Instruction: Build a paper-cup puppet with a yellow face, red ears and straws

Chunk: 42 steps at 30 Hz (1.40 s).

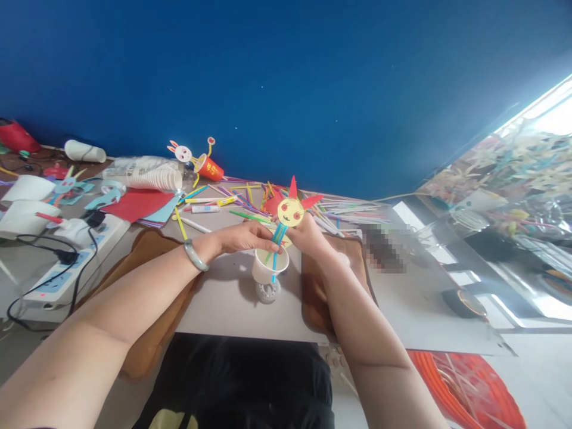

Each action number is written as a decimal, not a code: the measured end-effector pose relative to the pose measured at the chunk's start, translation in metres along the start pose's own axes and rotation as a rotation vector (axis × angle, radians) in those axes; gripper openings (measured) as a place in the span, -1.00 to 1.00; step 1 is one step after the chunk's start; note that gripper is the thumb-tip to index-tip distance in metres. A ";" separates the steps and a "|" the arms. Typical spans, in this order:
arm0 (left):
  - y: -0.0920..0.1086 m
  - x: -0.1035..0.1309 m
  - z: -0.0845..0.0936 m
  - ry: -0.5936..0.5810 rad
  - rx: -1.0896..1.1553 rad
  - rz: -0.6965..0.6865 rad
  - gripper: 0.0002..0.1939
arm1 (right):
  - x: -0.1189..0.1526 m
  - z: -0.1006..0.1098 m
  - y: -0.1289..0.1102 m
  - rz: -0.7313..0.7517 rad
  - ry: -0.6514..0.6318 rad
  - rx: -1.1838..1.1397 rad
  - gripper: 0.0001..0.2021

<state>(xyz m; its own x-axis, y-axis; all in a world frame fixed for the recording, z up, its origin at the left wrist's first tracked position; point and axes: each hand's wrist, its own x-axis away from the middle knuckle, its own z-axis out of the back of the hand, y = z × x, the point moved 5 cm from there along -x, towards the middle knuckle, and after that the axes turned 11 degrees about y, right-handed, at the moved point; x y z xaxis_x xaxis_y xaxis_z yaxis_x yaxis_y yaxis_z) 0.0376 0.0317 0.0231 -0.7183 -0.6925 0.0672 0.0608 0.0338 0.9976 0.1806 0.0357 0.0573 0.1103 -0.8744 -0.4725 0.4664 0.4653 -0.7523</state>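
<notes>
A white paper cup point(263, 269) is in front of me, with blue straws point(279, 233) rising out of it. On the straws' upper end is a round yellow paper face point(290, 213) with drawn features and red paper spikes. My left hand point(251, 237) is closed, thumb and fingers pinching the straws just above the cup rim. Behind and right of the face, my right hand point(308, 235) is curled; its fingertips are hidden, so what it holds cannot be made out. A pale grey patterned ring point(268, 292) appears just below the cup.
Loose coloured straws point(250, 193) and markers point(205, 208) lie behind my hands. A finished-looking rabbit figure in a red cup point(210, 168) and stacked paper cups point(156, 176) stand further back. A power strip point(84, 262) with cables is on the left, brown mats point(147, 268) under my forearms.
</notes>
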 end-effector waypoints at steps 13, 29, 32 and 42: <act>-0.008 0.002 -0.006 -0.105 -0.011 0.034 -0.67 | 0.007 -0.002 -0.030 0.030 -0.157 -0.107 -0.71; -0.003 0.008 -0.006 -0.130 0.106 0.069 -0.70 | 0.010 0.001 -0.036 -0.014 -0.244 -0.176 -0.65; 0.001 0.010 -0.006 -0.129 0.100 0.070 -0.69 | 0.012 0.000 -0.040 -0.017 -0.294 -0.210 -0.61; 0.000 0.009 -0.005 -0.144 0.074 0.067 -0.71 | 0.014 0.001 -0.045 0.057 -0.481 -0.281 -0.63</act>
<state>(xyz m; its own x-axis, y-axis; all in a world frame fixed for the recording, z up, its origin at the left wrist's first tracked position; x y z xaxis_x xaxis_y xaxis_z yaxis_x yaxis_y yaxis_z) 0.0344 0.0214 0.0235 -0.8063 -0.5770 0.1302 0.0642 0.1334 0.9890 0.1618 0.0022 0.0849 0.5476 -0.7802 -0.3025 0.2035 0.4748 -0.8562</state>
